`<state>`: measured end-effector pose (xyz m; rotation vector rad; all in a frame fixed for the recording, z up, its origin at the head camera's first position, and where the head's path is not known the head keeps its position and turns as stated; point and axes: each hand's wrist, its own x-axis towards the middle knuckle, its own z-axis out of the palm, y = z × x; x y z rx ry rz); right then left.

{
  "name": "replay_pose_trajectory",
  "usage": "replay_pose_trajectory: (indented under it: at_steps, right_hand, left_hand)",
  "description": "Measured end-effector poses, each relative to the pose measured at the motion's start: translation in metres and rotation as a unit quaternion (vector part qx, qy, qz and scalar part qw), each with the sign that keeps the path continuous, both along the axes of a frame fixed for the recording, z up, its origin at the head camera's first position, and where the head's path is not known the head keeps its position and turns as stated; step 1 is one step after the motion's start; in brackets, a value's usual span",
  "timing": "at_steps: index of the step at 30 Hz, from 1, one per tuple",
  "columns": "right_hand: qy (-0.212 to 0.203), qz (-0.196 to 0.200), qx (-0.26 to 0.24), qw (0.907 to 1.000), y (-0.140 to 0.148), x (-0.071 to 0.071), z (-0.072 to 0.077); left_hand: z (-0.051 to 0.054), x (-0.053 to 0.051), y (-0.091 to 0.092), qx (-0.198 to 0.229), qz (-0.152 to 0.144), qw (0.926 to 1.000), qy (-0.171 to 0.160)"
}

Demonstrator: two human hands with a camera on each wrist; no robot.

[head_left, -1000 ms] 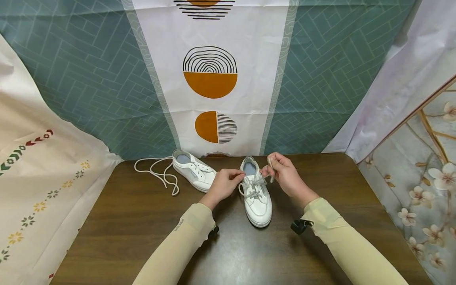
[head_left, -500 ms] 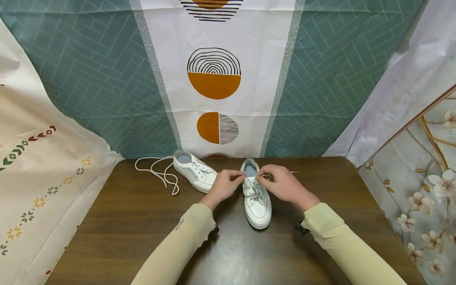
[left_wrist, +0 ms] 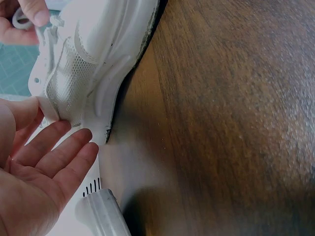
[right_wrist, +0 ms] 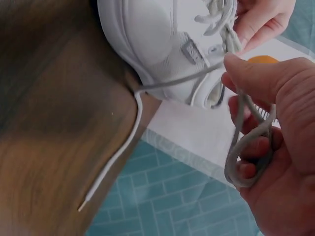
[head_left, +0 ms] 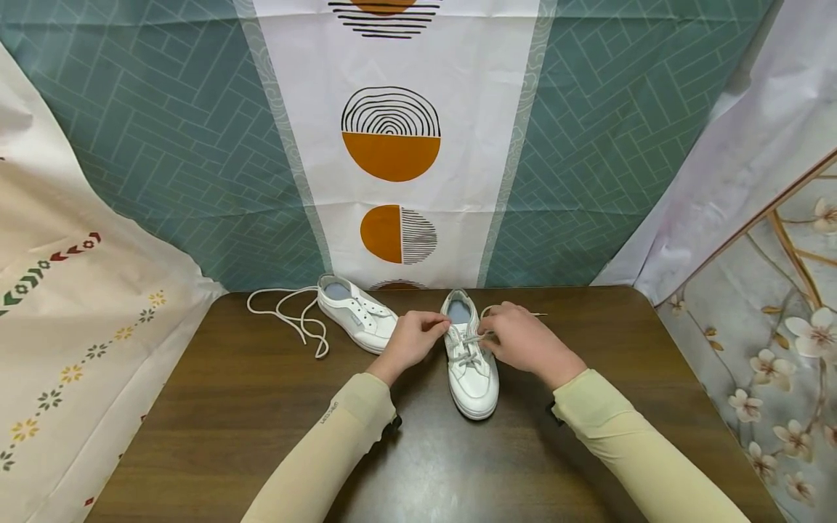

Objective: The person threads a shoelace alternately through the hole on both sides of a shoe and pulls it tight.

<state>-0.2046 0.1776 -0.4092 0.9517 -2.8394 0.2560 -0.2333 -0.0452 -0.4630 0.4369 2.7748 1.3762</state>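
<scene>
A white sneaker stands on the table with its toe toward me, its upper part laced. My left hand pinches the edge of its upper beside the opening; in the left wrist view the other fingers extend away from the shoe. On the shoe's other side, my right hand holds the shoelace near the top eyelets. A loop of lace hangs across its curled fingers in the right wrist view. The lace's tipped end lies on the table.
A second white sneaker lies at an angle to the left, a long loose lace trailing from it. Patterned cloth hangs behind the brown table, with more cloth on both sides.
My right hand has come in from the right to the shoe's upper eyelets, and its fingers have shifted slightly on the lace. The left hand has kept its pinch.
</scene>
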Motion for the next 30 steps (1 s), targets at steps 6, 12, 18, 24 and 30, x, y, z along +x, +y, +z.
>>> replay_pose_trajectory:
  at_steps: [6, 12, 18, 24, 30]
  right_hand:
    - [0.013, -0.028, -0.033, 0.999, 0.005, -0.003, 0.001]
    - [-0.007, -0.093, -0.119, 0.9885, 0.009, -0.007, 0.003]
    - [-0.011, -0.119, -0.145, 0.9822, 0.013, -0.009, 0.006]
    - [-0.016, -0.126, -0.152, 0.9802, 0.014, -0.01, 0.007]
    - [-0.014, -0.131, -0.159, 0.9785, 0.015, -0.011, 0.007]
  left_hand:
    - [-0.001, 0.001, -0.001, 0.001, -0.003, 1.0, 0.001]
    - [-0.002, 0.001, -0.001, 0.003, -0.002, 1.0, 0.003]
    - [-0.002, 0.001, -0.001, 0.006, -0.005, 0.9999, 0.006]
    - [-0.002, 0.0, -0.001, 0.012, -0.008, 0.9998, 0.011]
    - [-0.004, -0.001, -0.002, 0.013, -0.008, 0.9998, 0.009]
